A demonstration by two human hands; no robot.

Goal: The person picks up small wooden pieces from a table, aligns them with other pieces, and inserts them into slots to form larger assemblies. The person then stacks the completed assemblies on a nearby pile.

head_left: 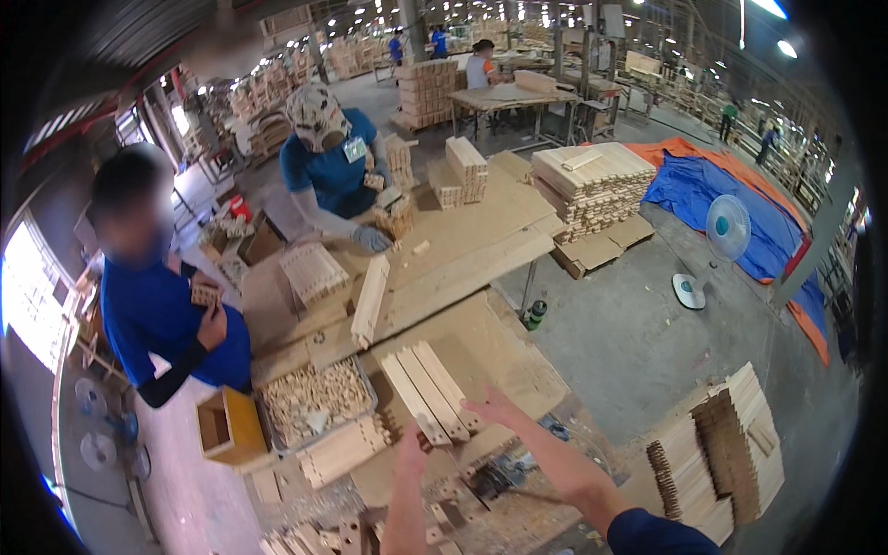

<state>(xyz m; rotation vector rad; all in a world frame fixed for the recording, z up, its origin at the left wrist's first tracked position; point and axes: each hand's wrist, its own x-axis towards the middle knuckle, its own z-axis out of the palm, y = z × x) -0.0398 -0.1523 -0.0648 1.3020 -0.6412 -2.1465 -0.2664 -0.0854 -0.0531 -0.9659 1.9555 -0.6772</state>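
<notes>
Several pale wooden slats (425, 388) lie side by side in front of me, with small dark holes near their near ends. My left hand (413, 446) is closed on their near left end, beside a small dark reddish spot. On their right side, my right hand (495, 409) grips the edge near the close end. Whether the slats rest on the brown board (499, 342) under them or are slightly raised, I cannot tell. Left of them stands a tray (374, 403) of small wooden dowels, with a row of wooden pieces (342, 451) in front.
A power tool (495, 476) and loose wooden blocks lie nearest me. Two co-workers (176, 296) (324, 176) handle wood pieces across the bench. A yellow box (228, 425) stands left; stacked slats (592, 185) (689, 472) and a fan (728, 228) are at right.
</notes>
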